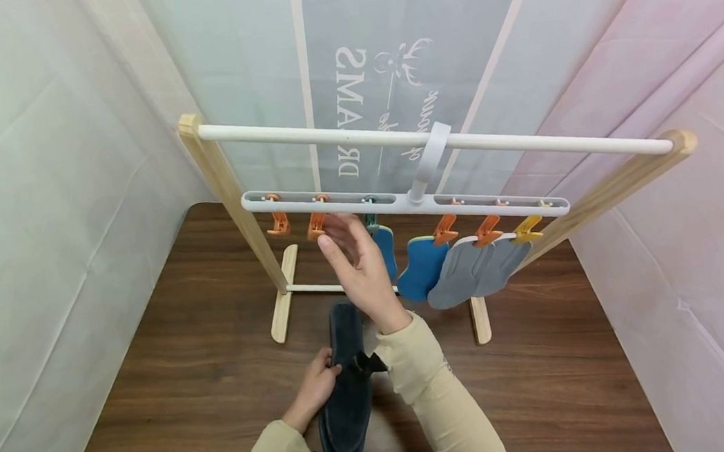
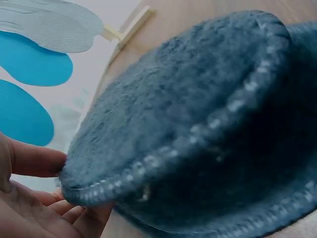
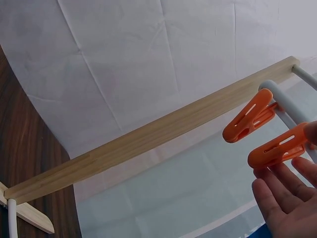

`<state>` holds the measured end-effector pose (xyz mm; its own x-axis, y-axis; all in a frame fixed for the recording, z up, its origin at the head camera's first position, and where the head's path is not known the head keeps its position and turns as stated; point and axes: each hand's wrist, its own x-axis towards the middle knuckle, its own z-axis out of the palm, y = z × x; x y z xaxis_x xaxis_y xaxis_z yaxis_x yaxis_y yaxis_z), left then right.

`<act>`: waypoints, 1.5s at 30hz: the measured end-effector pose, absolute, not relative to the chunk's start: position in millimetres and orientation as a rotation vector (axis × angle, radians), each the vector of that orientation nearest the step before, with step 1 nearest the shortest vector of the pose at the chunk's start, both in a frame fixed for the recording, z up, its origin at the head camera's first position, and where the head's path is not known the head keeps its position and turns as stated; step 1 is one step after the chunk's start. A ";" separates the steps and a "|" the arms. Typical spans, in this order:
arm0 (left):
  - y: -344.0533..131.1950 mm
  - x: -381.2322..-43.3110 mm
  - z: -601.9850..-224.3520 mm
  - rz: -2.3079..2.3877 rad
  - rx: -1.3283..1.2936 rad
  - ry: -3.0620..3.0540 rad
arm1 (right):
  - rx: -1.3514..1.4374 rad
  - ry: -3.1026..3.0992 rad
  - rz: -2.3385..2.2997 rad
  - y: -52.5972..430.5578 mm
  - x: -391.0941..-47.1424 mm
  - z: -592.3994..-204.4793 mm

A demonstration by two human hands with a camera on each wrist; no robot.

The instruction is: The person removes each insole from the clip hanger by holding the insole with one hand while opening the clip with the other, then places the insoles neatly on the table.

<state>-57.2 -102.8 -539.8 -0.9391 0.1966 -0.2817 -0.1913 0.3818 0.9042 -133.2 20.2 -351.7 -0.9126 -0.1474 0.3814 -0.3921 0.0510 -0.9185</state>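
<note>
1. My left hand (image 1: 312, 388) is clamped on a pair of dark fuzzy insoles (image 1: 351, 413), pinching them at their left edge, with my thumb and fingers on either side.
2. The insoles lie just to the right of my left hand's fingers, one over the other; from my left wrist a gap shows between the two layers. Their narrower end points toward the rack. I cannot tell whether they touch the brown wood-grain surface (image 1: 210, 380) below.
3. My right hand (image 1: 366, 274) is well above the insoles, thumb and fingers apart and loosely curved about the second orange clip (image 1: 315, 225) from the left. I cannot tell how firmly they meet it.
4. To the left of that clip hangs another orange clip (image 1: 279, 223), with nothing in it. Just to the right, partly behind my hand, a green clip (image 1: 371, 221) holds a blue insole (image 1: 386, 252).
5. Farther right, a second blue insole (image 1: 423, 270) and two grey insoles (image 1: 461, 279) hang from the remaining clips.
6. All the clips hang from a white hanger (image 1: 336, 203), hooked over the rack's white rod (image 1: 519, 142).
</note>
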 end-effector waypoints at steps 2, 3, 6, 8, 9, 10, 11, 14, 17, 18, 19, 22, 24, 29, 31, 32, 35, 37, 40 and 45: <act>-102.9 -55.7 -542.1 1.559 0.000 2.315 | 0.563 -2.130 1.977 20.5 -132.3 -351.5; -103.0 -54.9 -542.7 1.554 -0.004 2.320 | 0.569 -2.124 1.984 20.7 -132.1 -351.6; -103.5 -52.6 -544.0 1.539 -0.023 2.332 | 0.587 -2.108 2.002 21.4 -131.5 -351.9; -103.9 -51.1 -543.9 1.524 -0.032 2.341 | 0.590 -2.106 2.007 22.3 -130.9 -352.3; -104.2 -50.3 -543.8 1.522 -0.038 2.340 | 0.590 -2.107 2.009 22.8 -130.5 -352.5; -104.4 -49.5 -543.9 1.516 -0.042 2.344 | 0.591 -2.110 2.008 23.4 -129.9 -352.4; -104.6 -48.9 -543.8 1.512 -0.040 2.350 | 0.590 -2.114 2.008 23.9 -129.3 -352.5; -104.8 -46.8 -544.4 1.500 -0.031 2.365 | 0.598 -2.124 2.011 25.5 -126.5 -352.2; -104.6 -45.4 -545.5 1.493 -0.001 2.393 | 0.616 -2.134 2.009 26.3 -123.6 -352.5; -104.5 -44.8 -546.1 1.484 0.010 2.407 | 0.621 -2.140 2.002 26.5 -122.8 -352.7; -104.2 -44.2 -546.7 1.474 0.027 2.430 | 0.625 -2.146 1.997 26.6 -121.8 -352.7; -102.9 -42.6 -547.1 1.405 0.070 2.525 | 0.623 -2.174 1.966 27.2 -119.3 -353.5; -101.5 -42.2 -547.5 1.310 0.088 2.620 | 0.621 -2.187 1.951 27.9 -118.3 -354.5; -98.3 -43.4 -546.7 1.039 0.072 2.797 | 0.636 -2.190 1.933 29.7 -116.9 -356.3; -97.6 -44.1 -546.7 0.980 0.067 2.808 | 0.640 -2.189 1.929 30.2 -116.5 -356.5; -97.6 -44.3 -546.4 0.962 0.066 2.804 | 0.641 -2.189 1.926 30.4 -116.3 -356.7; -97.9 -44.7 -545.9 0.940 0.084 2.795 | 0.638 -2.189 1.922 31.0 -116.2 -357.3; -97.9 -44.9 -545.2 0.936 0.094 2.784 | 0.635 -2.190 1.918 31.6 -116.1 -357.6; -97.7 -45.6 -543.8 0.935 0.113 2.772 | 0.633 -2.198 1.917 33.0 -115.6 -358.3; -100.8 -53.4 -533.6 0.942 0.161 2.850 | 0.643 -2.200 1.932 34.8 -114.7 -359.9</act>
